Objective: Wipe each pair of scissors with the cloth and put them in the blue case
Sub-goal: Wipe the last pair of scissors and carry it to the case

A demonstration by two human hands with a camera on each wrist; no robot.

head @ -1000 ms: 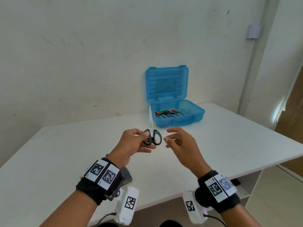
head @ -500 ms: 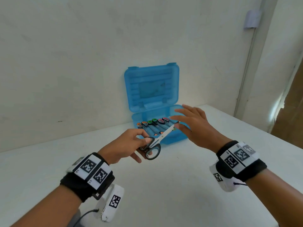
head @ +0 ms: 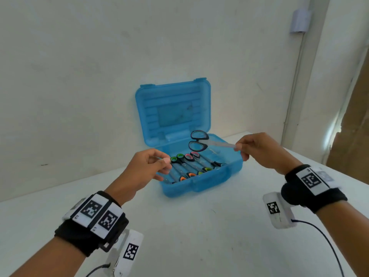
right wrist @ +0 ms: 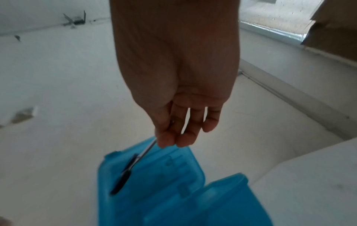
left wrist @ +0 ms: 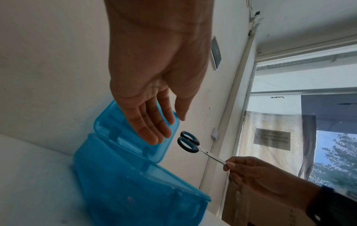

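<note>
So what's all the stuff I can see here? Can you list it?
Case: one, blue, open on the table by the wall, lid up.
Scissors in case: several, dark handles with green, pink and orange, lying side by side.
Held scissors: one pair, black handles, above the case.
Table: one, white.
Wall box: one, pale, high on the wall.
Wrist bands: two, black with white tags.
Hands: left holds nothing, by the case; right pinches the held scissors' blades.
</note>
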